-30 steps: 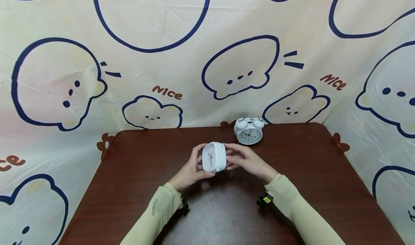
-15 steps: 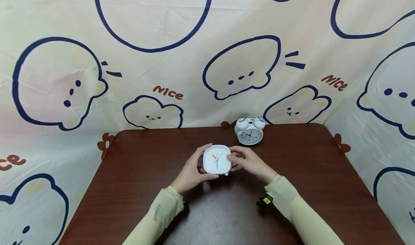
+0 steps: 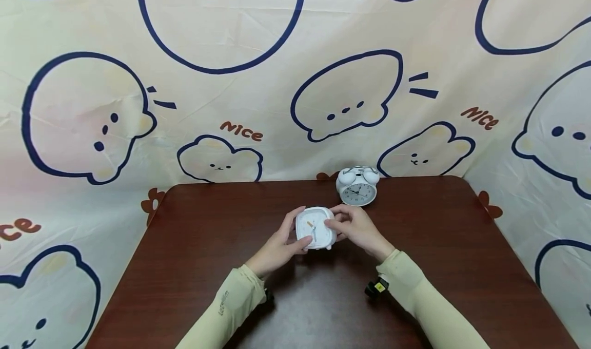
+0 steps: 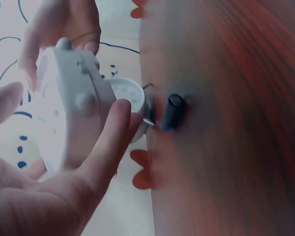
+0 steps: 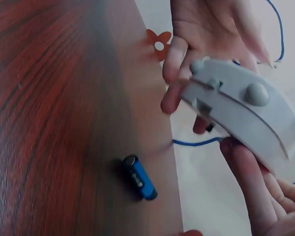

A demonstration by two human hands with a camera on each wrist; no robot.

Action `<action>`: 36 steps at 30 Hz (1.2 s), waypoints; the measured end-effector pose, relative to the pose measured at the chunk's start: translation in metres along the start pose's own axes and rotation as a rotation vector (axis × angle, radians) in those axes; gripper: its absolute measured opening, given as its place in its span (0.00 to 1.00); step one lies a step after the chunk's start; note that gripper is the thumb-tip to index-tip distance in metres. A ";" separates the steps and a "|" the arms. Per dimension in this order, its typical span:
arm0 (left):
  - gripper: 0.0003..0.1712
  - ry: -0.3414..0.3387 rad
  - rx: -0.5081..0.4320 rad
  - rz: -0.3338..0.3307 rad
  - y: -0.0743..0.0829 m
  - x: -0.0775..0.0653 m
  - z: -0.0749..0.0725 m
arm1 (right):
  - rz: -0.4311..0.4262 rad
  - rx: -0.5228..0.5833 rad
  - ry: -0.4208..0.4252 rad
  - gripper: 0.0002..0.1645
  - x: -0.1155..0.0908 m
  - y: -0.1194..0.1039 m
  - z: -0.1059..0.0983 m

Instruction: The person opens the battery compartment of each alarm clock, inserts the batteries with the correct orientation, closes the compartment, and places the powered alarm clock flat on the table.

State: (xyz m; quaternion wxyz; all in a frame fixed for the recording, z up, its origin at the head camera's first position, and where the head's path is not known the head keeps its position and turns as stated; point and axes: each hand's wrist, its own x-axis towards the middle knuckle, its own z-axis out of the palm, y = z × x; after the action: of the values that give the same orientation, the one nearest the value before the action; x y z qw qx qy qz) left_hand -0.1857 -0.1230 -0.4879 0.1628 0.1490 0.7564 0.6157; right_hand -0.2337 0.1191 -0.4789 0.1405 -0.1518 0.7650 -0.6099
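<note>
Where the white clock [image 3: 316, 228] is: while two hands grip it, just right of center in the head view, above the surface [image 3: 208, 226], its squarish face turned toward the head camera (an orange pointer stands out on it).
Left hand [image 3: 277, 247]: grasping the white clock from its left side, the thumb over the lower left of the face, a fingertip at the upper left corner.
Right hand [image 3: 362, 231]: also grasping the white clock, pinching its right edge, thumb on the front and other fingers behind.
Side of the white clock: rounded pale knobs, seen in both wrist views.
Alarm clock [image 3: 358, 192]: right of center in the head view, upright near the far edge of the surface, white with two bells on top and a round dial, just beyond the right hand (whether they touch, I cannot tell).
Battery [image 5: 139, 178]: blue, lying on the surface, lower center of the right wrist view.
Sleeves [image 3: 231, 300]: pale yellow-green, coming in from the bottom of the head frame, lettering on the left one.
Cloth [image 3: 272, 159]: pale, with blue-outlined animals and "Nice" in reddish brown, across the upper frame.
</note>
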 end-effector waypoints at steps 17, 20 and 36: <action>0.46 0.090 -0.267 -0.087 0.006 0.017 0.014 | -0.053 0.027 -0.028 0.26 -0.002 -0.012 0.002; 0.46 0.092 -0.299 -0.097 0.006 0.019 0.014 | -0.073 0.014 -0.048 0.26 -0.003 -0.013 0.002; 0.38 -0.135 -0.584 0.032 0.001 0.011 0.012 | -0.311 -0.347 -0.115 0.66 -0.005 -0.006 0.004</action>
State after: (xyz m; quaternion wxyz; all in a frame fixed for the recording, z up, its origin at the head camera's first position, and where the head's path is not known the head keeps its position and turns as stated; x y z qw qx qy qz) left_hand -0.1907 -0.1078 -0.4898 0.2392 0.1485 0.5321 0.7985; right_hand -0.2273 0.1158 -0.4735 0.0599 -0.3243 0.8165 -0.4739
